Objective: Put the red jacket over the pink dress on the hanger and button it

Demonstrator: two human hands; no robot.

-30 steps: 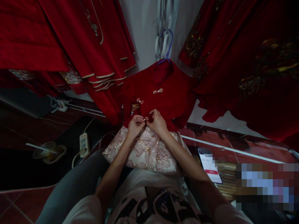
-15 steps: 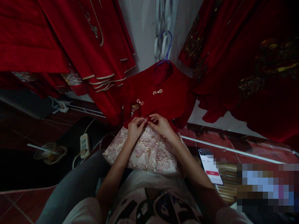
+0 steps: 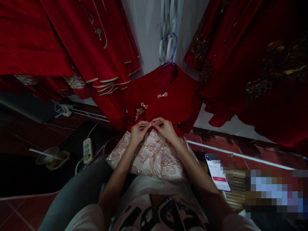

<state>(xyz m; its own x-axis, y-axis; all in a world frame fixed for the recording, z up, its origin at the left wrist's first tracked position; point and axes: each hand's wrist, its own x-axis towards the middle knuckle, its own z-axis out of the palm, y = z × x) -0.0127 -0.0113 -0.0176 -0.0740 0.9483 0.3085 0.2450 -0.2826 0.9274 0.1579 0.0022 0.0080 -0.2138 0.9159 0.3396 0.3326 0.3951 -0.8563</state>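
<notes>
A red velvet garment (image 3: 168,96) hangs on a purple hanger (image 3: 171,48) in front of me, above a pale pink and gold brocade skirt (image 3: 154,157) that spreads over my lap. My left hand (image 3: 137,131) and my right hand (image 3: 165,128) meet at the garment's lower front edge, both pinched on a small pearl clasp (image 3: 151,123). Two more pearl clasps (image 3: 162,95) (image 3: 143,105) sit higher on the red cloth, with a gold tassel ornament (image 3: 139,111) beside the lower one.
Red embroidered garments (image 3: 72,48) hang left and more (image 3: 252,64) hang right. On the dark floor at left lie a white power strip (image 3: 87,149) and a plastic cup with a straw (image 3: 51,157). A lit phone (image 3: 218,173) rests at right near my arm.
My right hand has turned and drawn in slightly, its fingers now pinching the clasp from the right. The left hand stays on it. The view has barely shifted.
</notes>
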